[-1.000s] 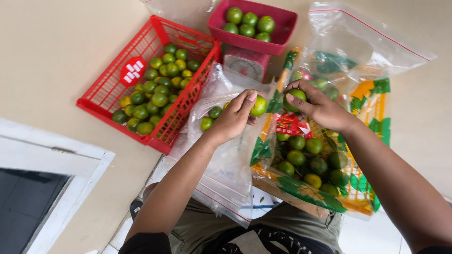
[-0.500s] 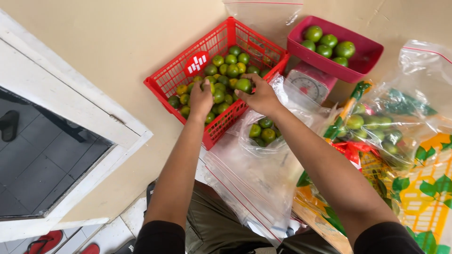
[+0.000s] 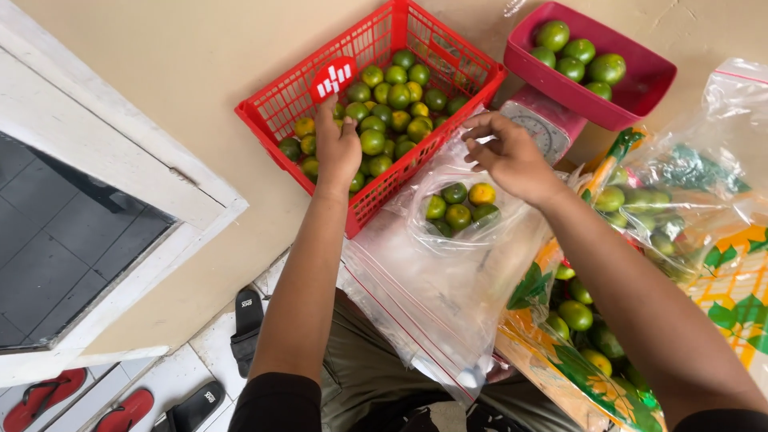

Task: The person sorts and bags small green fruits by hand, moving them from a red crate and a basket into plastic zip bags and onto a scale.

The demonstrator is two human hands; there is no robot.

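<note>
1. Far left, I see a pale raised ledge (image 3: 120,152) and below it the tiled floor with one black sandal (image 3: 246,320) standing apart, a second black one (image 3: 192,406) at the bottom edge, and a red pair (image 3: 72,404) in the corner.
2. My left hand (image 3: 338,148) is down inside the red basket (image 3: 280,120), palm down, fingers curled over the green and yellowish citrus fruits (image 3: 388,112). I cannot tell whether it has closed on one or only rests on the heap. The fruit lies directly under and just beyond this hand, so the left is plainly the nearer arm. The basket's long axis runs from lower left up to upper right; it holds roughly two dozen fruits that I can count, more being hidden.
3. Right of the basket, touching its wall, sits the clear plastic bag (image 3: 460,240) with five fruits (image 3: 458,210) in it: four green, one yellow-orange.
4. My right hand (image 3: 512,156) hovers above that bag, fingers pinching its upper edge, holding the mouth up.
5. Behind the hand is a pink weighing scale (image 3: 552,120), its pink tray (image 3: 640,88) carrying five green fruits.
6. Far right, a big printed plastic sack (image 3: 720,272) holds many more green fruits, too crowded and veiled to count.
</note>
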